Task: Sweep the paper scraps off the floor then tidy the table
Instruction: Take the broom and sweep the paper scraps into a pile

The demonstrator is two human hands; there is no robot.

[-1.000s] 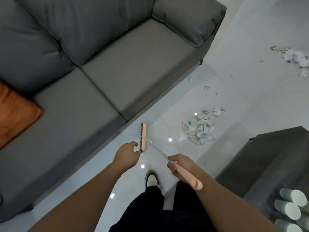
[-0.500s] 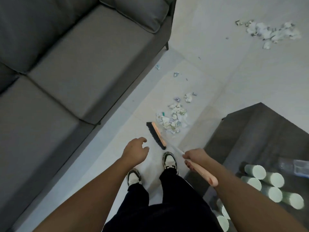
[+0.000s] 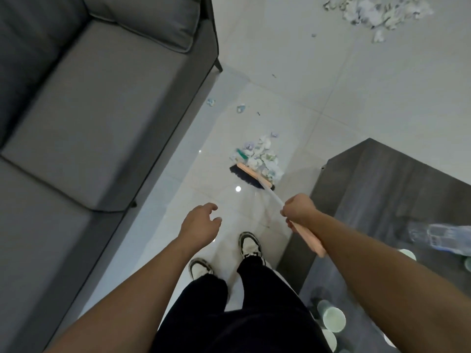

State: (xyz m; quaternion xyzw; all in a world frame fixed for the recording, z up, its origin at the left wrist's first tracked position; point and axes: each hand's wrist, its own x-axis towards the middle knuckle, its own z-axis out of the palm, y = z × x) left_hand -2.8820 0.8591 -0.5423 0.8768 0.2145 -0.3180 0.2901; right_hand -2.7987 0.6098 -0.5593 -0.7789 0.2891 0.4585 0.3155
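On the far left, sofa (image 3: 84, 103): grey, cushioned, its front edge running diagonally down the view beside the pale tiled floor (image 3: 293, 59).
Left hand (image 3: 200, 226): empty, fingers loosely curled and spread, hovering above the floor, touching nothing.
Feet: two black-and-white sneakers (image 3: 251, 244) on the tiles below the hands, dark trousers above them.
Broom (image 3: 251, 177): dark bristles on the floor, peach head, pale shaft running back to a peach grip.
Nearer scraps (image 3: 260, 155): a small pile of paper bits touching the far side of the broom head; two stray pieces lie farther off, close to the sofa corner.
Right hand (image 3: 298, 210): fist wrapped tight around the broom handle, the grip end jutting out behind the wrist.
Far scraps (image 3: 377, 11): a second pile at the top right, well apart from the broom.
Table (image 3: 382, 189): dark, low, at right, carrying pale green cups (image 3: 332, 318) and a clear plastic bottle (image 3: 438, 235) lying down.
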